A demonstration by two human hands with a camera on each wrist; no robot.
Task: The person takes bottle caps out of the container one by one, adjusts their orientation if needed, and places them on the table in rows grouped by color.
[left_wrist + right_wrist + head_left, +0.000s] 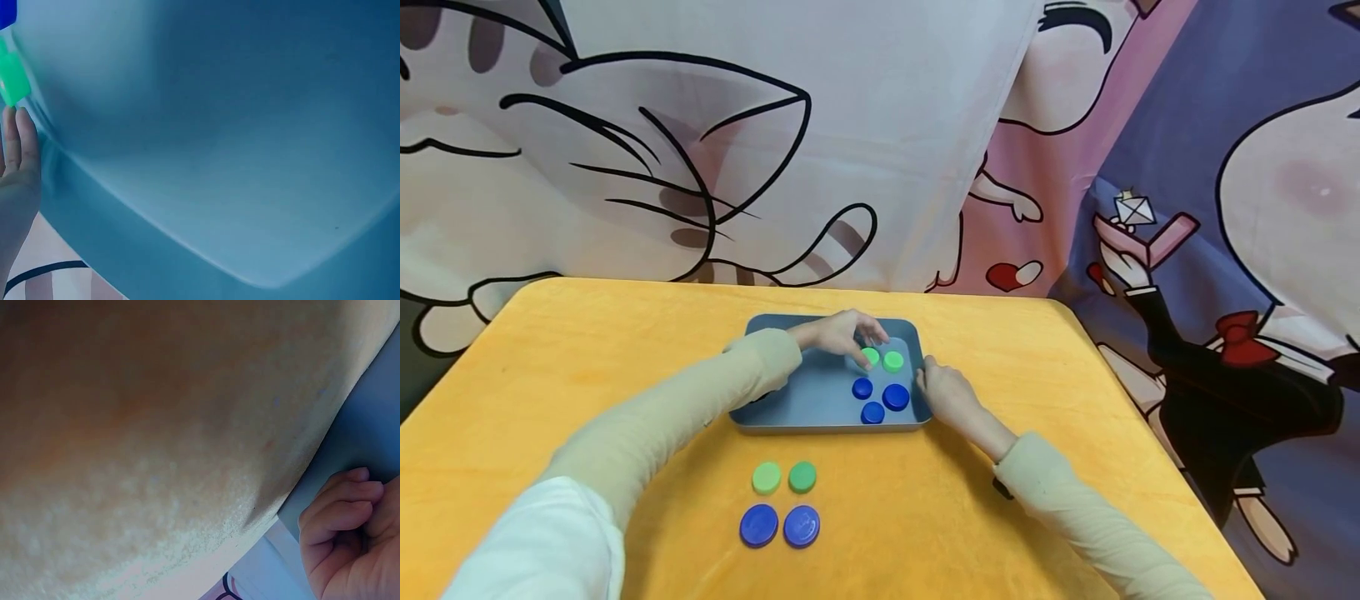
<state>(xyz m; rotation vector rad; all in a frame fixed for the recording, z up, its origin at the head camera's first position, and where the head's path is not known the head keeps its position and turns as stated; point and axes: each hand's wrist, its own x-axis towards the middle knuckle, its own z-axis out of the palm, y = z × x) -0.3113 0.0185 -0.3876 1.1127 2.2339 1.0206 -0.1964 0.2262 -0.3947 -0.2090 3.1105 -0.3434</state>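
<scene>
A shallow grey-blue tray [805, 404] lies on the table. My left hand [842, 333] reaches over its far side, with thumb and fingers spread on either side of a light green bottle cap [869, 357]. In the left wrist view, straight fingers come up to a green cap [14, 78]; the thumb is out of sight there. A second light green cap [892, 361] sits just to the right. Nearer me in the tray are blue bottle caps [896, 397]. My right hand [951, 396] grips the tray's right rim, its fingers [340, 515] curled against the wall.
In front of the tray, two green caps [767, 477] lie side by side on the yellow tablecloth [647, 358]. Two larger blue caps [759, 526] lie nearer me. Behind the table hangs a printed cartoon curtain [910, 167].
</scene>
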